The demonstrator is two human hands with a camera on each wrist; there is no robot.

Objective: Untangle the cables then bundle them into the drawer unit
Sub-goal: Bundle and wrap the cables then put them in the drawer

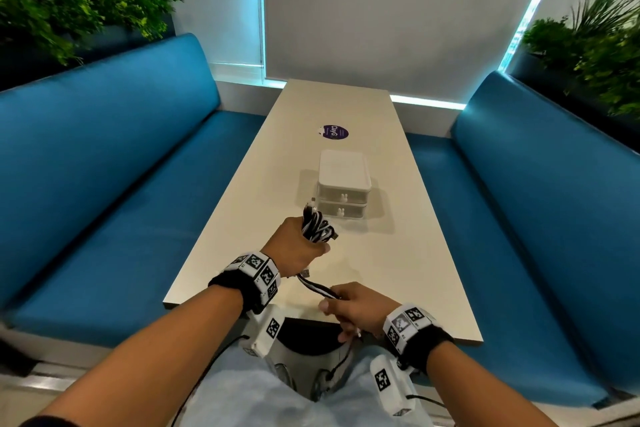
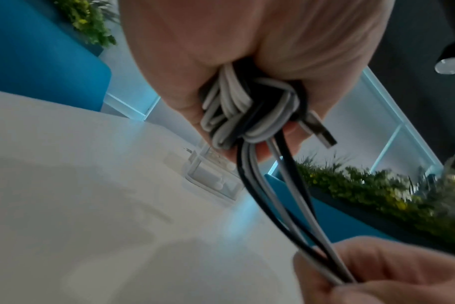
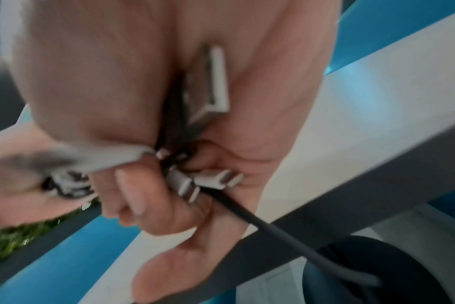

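My left hand (image 1: pixel 298 246) grips a coiled bundle of black and white cables (image 1: pixel 315 227) above the table, just in front of the white two-drawer unit (image 1: pixel 344 184). In the left wrist view the cables (image 2: pixel 247 109) are wound into a knot in my fist, with a USB plug (image 2: pixel 320 131) sticking out. Loose strands (image 1: pixel 317 286) run from that bundle down to my right hand (image 1: pixel 349 308), which pinches them near the table's front edge. The right wrist view shows my right hand's fingers (image 3: pixel 133 193) curled round cable ends with white plugs (image 3: pixel 208 181). Both drawers look closed.
The long white table (image 1: pixel 346 107) carries a round purple sticker (image 1: pixel 332 132) behind the drawer unit. Blue benches (image 1: pixel 104 156) flank it on both sides, with green plants (image 1: pixel 69 3) behind them. A black cable (image 3: pixel 286 234) hangs from my right hand below the table edge.
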